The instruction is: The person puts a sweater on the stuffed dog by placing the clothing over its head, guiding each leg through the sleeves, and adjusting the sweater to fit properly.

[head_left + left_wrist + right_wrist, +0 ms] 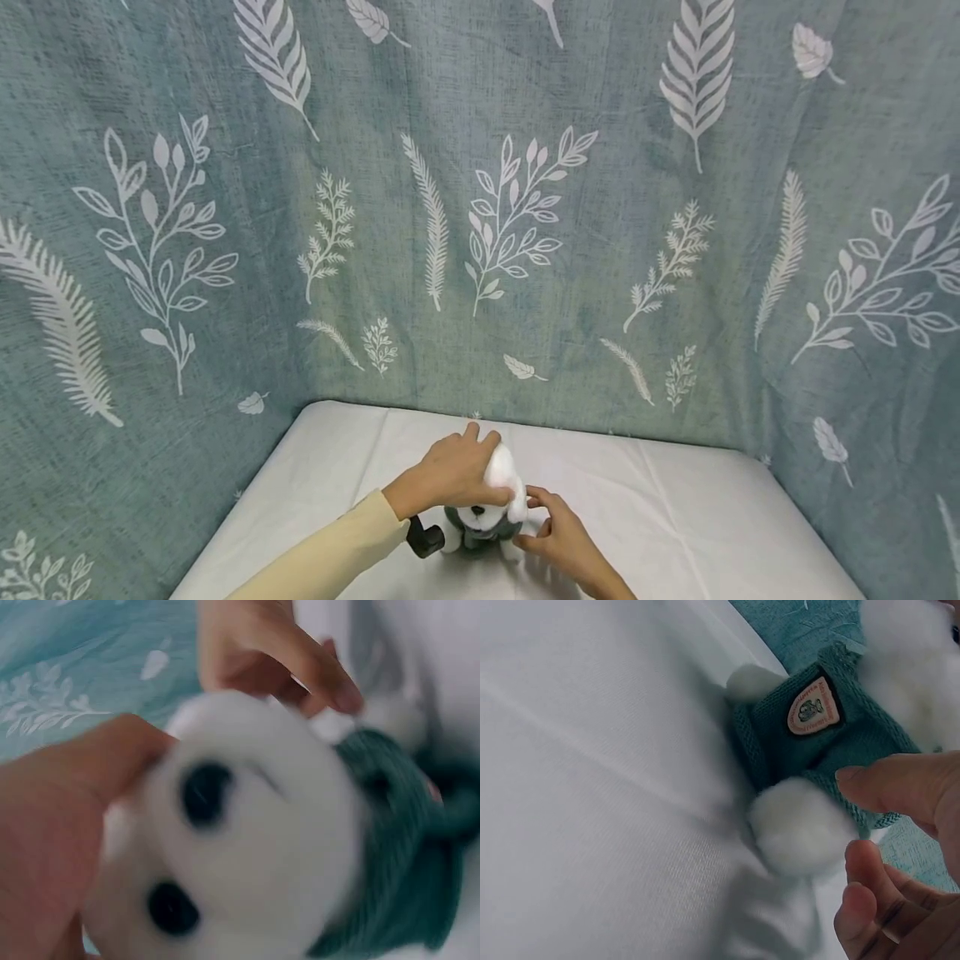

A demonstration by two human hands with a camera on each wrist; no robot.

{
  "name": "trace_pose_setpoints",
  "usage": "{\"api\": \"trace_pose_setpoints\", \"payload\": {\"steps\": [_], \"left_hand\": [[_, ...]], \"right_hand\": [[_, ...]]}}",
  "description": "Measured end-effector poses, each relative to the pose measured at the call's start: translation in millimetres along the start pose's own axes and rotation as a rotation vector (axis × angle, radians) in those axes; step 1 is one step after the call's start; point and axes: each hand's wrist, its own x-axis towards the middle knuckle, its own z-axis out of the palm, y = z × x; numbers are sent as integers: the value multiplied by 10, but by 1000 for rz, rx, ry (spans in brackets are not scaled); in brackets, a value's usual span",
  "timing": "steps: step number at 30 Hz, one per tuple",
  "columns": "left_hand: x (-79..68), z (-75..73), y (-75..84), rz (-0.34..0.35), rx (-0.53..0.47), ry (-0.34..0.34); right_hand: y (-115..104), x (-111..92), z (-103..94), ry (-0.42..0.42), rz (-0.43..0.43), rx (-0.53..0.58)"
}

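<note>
A white plush dog [501,468] with floppy ears, black eyes and a black nose stands on the white-covered table, facing me. It wears a green knitted sweater [405,870] that carries a small pink patch [815,709]. My left hand [456,471] grips the dog's head from above, thumb across the face and fingers over the top. On the dog's other side is my right hand [562,537], its thumb and fingers spread apart. In the right wrist view the thumb tip lies by the sweater's edge; whether it touches cannot be told.
The white cloth [645,517] spreads over the table, with a few creases. Blue-green curtains [562,358] with white leaf prints hang behind the table and on both sides. A black device [426,539] sits under my left wrist, beside the dog.
</note>
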Motion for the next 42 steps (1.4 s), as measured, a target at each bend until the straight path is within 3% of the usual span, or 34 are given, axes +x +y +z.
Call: {"api": "trace_pose_setpoints", "payload": {"steps": [5, 9, 19, 22, 28, 36, 42], "left_hand": [[-37, 0, -112, 72, -175, -13], [-57, -62, -210, 144, -278, -70], [-97, -313, -380, 384, -342, -245], [-104, -356, -386, 412, -344, -284], [-146, -340, -340, 347, -299, -286], [-234, -180, -179, 139, -152, -132], [-220, -139, -196, 162, -223, -96]], "right_hand": [[26, -33, -6, -7, -8, 2], [28, -42, -13, -1, -22, 8], [6, -47, -49, 43, -46, 9], [9, -41, -54, 50, -53, 3], [-16, -32, -49, 62, -36, 13], [-87, -17, -53, 60, -9, 41], [-145, -21, -30, 69, -8, 44]]}}
